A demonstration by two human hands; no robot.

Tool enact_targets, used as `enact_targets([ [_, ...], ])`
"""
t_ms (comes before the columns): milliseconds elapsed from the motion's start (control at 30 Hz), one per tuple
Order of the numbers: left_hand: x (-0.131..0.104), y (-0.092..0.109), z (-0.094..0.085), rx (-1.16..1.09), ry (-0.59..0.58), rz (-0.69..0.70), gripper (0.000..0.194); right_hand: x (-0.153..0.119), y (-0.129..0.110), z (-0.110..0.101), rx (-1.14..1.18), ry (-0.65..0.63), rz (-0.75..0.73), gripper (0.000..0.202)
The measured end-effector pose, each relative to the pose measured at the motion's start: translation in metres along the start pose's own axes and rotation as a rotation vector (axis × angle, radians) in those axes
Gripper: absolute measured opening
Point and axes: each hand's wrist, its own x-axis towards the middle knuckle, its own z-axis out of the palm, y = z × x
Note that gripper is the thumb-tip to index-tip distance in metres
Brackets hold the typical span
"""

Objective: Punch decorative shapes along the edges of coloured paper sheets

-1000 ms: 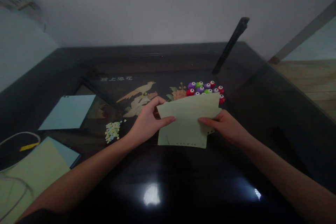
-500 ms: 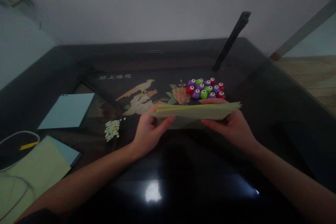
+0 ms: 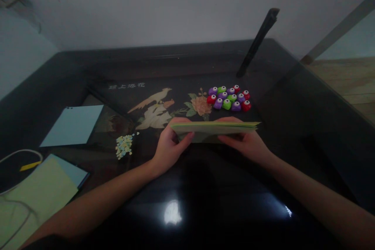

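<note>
Between my two hands is a stack of yellow-green paper sheets [image 3: 205, 136], tilted so that its top edge faces me. My left hand [image 3: 172, 144] grips the left end, thumb on the near side and fingers behind. My right hand [image 3: 246, 140] holds the right part the same way, thumb in front. At the right end the sheet edges fan slightly apart. Just beyond the stack sits a group of small red, purple and green one-eyed figures [image 3: 227, 97]. To the left of my left hand lies a pile of tiny pale paper bits [image 3: 124, 145].
Light blue sheets [image 3: 73, 125] lie at the left of the dark glossy table [image 3: 219, 203]. Nearer me are yellow-green sheets [image 3: 38, 191] over blue ones, with a white cable [image 3: 22, 151] across them. A black bar [image 3: 258, 43] slants up at the table's back right.
The stack's edges have come closer together and lie more level. My right hand has shifted left along the stack, and its fingers are lower behind it.
</note>
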Motion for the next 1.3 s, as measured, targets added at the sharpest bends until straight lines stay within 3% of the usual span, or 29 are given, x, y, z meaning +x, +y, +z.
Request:
enact_targets([
  [100, -0.003, -0.002, 0.002, -0.015, 0.011, -0.045, 0.019, -0.003, 0.000, 0.004, 0.009, 0.054, 0.002, 0.023],
  [267, -0.006, 0.000, 0.004, 0.015, 0.020, 0.023, 0.018, -0.007, -0.004, 0.008, -0.010, 0.092, -0.008, 0.021],
  [467, -0.004, -0.010, 0.005, -0.073, 0.052, -0.025, 0.036, -0.006, 0.009, 0.008, 0.093, 0.085, 0.071, 0.026],
  [700, -0.007, -0.013, 0.006, -0.062, 0.036, -0.002, 0.031, -0.007, 0.010, 0.008, 0.132, 0.108, 0.045, 0.024],
  [800, 0.001, -0.005, 0.001, -0.005, 0.056, 0.101, 0.044, -0.008, 0.009, 0.008, 0.101, 0.098, 0.038, 0.022],
  [867, 0.009, 0.004, -0.006, 0.058, 0.042, 0.242, 0.063, -0.008, 0.009, 0.007, 0.066, 0.090, 0.032, 0.021],
  [933, 0.016, 0.014, -0.014, 0.166, -0.006, 0.364, 0.069, -0.008, 0.010, 0.007, 0.052, 0.082, 0.019, 0.020],
  [1100, 0.022, 0.030, -0.025, 0.459, -0.123, 0.529, 0.053, -0.007, 0.011, 0.007, 0.039, 0.105, -0.002, 0.022],
  [1300, 0.021, 0.032, -0.025, 0.505, -0.128, 0.536, 0.040, -0.004, 0.002, 0.005, 0.039, 0.055, -0.008, 0.016],
])
